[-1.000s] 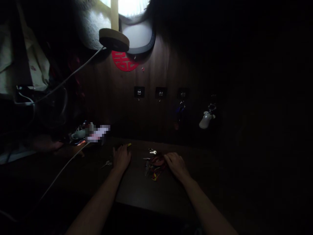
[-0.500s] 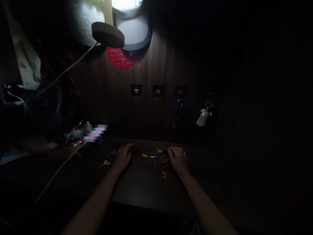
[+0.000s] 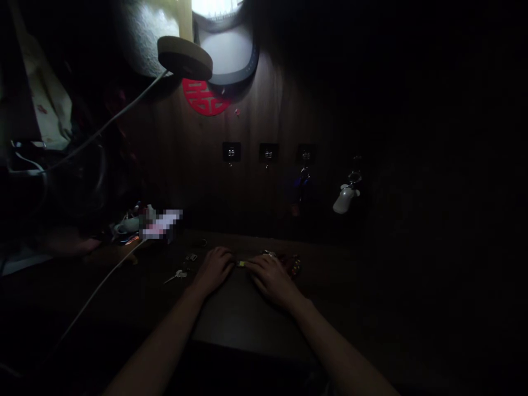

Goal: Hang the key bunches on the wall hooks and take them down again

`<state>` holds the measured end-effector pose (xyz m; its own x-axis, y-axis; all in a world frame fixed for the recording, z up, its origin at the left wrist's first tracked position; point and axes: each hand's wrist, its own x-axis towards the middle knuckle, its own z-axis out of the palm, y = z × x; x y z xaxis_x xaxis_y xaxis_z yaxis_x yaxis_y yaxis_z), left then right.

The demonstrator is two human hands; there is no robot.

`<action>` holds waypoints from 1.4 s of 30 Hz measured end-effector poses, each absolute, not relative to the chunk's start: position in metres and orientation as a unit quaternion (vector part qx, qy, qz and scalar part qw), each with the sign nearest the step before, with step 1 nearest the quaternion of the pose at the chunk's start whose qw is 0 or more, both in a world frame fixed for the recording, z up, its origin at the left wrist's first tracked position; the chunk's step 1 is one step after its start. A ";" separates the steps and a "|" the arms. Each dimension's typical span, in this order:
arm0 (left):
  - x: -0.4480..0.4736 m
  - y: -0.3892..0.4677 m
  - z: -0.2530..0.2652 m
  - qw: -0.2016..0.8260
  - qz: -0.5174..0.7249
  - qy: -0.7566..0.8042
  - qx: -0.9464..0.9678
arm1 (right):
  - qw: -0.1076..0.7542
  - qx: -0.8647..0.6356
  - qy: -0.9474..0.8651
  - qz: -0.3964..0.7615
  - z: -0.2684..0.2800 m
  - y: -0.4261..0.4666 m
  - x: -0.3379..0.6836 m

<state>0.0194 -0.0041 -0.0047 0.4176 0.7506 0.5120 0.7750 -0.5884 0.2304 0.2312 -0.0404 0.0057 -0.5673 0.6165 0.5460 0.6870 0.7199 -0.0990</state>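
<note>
In the dim light, my left hand rests on the dark tabletop, its fingers curved and a little apart. A small yellow-green piece lies between my two hands, close to the fingertips of both. My right hand reaches left with its fingers stretched out low over the table, the fingertips at that piece; no grip is visible. Some keys show just beyond its knuckles. A dark red bundle with yellow specks lies behind it, partly hidden. Left of my left hand are other loose keys.
A round lamp-like disc hangs on a white cable above. Several wall hooks line the dark panel, one with a white figure keyring. A blurred pale item and clutter stand at the left; another cable crosses there.
My right hand has moved left over the dark red bundle, to the yellow-green piece. My left hand has shifted slightly right toward it. The bundle now shows at the right hand's far side.
</note>
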 end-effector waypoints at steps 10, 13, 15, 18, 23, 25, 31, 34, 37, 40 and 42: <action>0.051 -0.013 -0.002 -0.193 -0.445 -0.424 -0.765 | 0.302 -0.410 -0.860 -0.024 -0.001 -0.033 0.235; 0.051 -0.014 0.003 -0.324 -0.470 -0.417 -0.707 | 0.318 -0.410 -0.855 -0.018 -0.003 -0.031 0.236; 0.050 -0.016 0.005 -0.418 -0.465 -0.394 -0.674 | 0.331 -0.409 -0.850 -0.019 -0.003 -0.031 0.235; 0.049 -0.020 0.006 -0.514 -0.458 -0.342 -0.640 | 0.345 -0.410 -0.844 -0.032 -0.001 -0.033 0.234; 0.049 -0.025 0.011 -0.469 -0.460 -0.405 -0.636 | 0.349 -0.432 -0.829 -0.071 0.008 -0.039 0.234; 0.051 -0.026 0.014 -0.448 -0.467 -0.428 -0.631 | 0.345 -0.431 -0.829 -0.085 0.010 -0.041 0.234; 0.061 -0.025 0.023 -0.490 -0.513 -0.405 -0.577 | 0.353 -0.399 -0.841 -0.093 0.012 -0.046 0.235; 0.070 -0.023 0.031 -0.539 -0.543 -0.361 -0.533 | 0.370 -0.390 -0.839 -0.088 0.013 -0.047 0.236; 0.077 -0.019 0.043 -0.572 -0.569 -0.319 -0.497 | 0.383 -0.406 -0.824 -0.093 0.012 -0.045 0.238; 0.083 -0.011 0.057 -0.591 -0.582 -0.293 -0.476 | 0.396 -0.428 -0.806 -0.102 0.009 -0.040 0.241; 0.085 -0.003 0.067 -0.595 -0.586 -0.289 -0.469 | 0.406 -0.438 -0.795 -0.108 0.007 -0.037 0.242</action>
<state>0.0851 -0.0033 0.0667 0.1473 0.9673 0.2065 -0.4258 -0.1265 0.8959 0.2417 -0.0367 0.0071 -0.2858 0.6088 0.7400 0.7841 0.5925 -0.1847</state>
